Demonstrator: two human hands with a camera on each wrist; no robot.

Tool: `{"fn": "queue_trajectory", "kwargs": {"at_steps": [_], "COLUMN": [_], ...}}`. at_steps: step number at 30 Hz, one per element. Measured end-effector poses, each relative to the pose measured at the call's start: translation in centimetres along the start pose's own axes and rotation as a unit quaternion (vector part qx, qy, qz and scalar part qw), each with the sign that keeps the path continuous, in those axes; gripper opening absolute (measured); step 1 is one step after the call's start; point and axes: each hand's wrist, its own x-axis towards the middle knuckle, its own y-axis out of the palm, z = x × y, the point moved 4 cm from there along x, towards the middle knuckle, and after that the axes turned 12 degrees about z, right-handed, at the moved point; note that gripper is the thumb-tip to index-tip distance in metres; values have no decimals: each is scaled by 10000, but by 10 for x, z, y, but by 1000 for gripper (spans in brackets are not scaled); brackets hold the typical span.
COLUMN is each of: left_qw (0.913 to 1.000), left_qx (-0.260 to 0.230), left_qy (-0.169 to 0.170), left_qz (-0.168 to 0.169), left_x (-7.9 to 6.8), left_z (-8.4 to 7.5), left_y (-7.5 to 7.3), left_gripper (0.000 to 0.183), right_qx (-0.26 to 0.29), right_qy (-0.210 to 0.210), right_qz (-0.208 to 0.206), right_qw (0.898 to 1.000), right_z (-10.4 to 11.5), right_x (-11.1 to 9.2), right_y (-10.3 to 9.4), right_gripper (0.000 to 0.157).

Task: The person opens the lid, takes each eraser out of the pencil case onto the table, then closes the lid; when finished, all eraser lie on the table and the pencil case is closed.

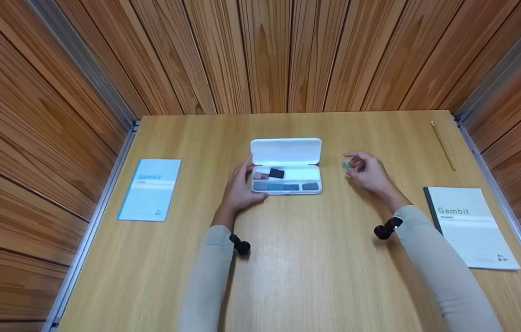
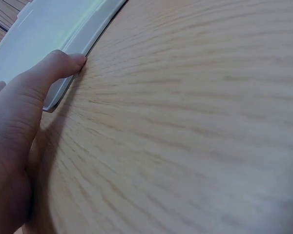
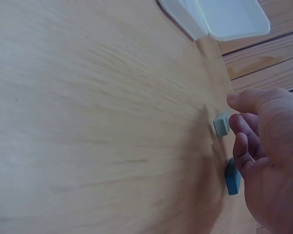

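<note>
A white hinged case (image 1: 285, 180) lies with its lid raised in the middle of the table. My left hand (image 1: 241, 189) grips its left end, the thumb (image 2: 63, 66) along the front edge. Inside are a pinkish block (image 1: 260, 175), a black block (image 1: 277, 173) and several grey-blue blocks (image 1: 276, 186) in the front compartment. To the right of the case, my right hand (image 1: 370, 174) hovers low with loosely bent fingers, thumb and fingertips apart. A pale green block (image 3: 221, 125) stands just beyond its fingertips; a teal block (image 3: 232, 176) is partly hidden behind the hand.
A light blue notebook (image 1: 149, 189) lies at the left. At the right is a white notebook with a dark spine (image 1: 475, 230), partly under the right sleeve. Further back, a gold-coloured pencil (image 1: 443, 145) lies near the right edge. Wood-panelled walls (image 1: 269, 55) border the table.
</note>
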Motion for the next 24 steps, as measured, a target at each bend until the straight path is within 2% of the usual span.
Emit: {"fn": "queue_trajectory", "kwargs": {"at_steps": [5, 15, 24], "left_qw": [10000, 9999, 10000], "left_qx": [-40, -46, -65], "left_qy": [-11, -150, -47], "left_qz": [29, 21, 9], "left_x": [0, 0, -1], "left_z": [0, 1, -2], "left_y": [0, 1, -1], "left_gripper": [126, 127, 125], "right_qx": [-50, -141, -32], "right_qy": [50, -203, -497], "right_qz": [159, 377, 493], "right_qw": [9998, 9990, 9975], "right_z": [7, 25, 43], "right_x": [3, 12, 19], "right_y": [8, 30, 55], "right_gripper": [52, 49, 44]}}
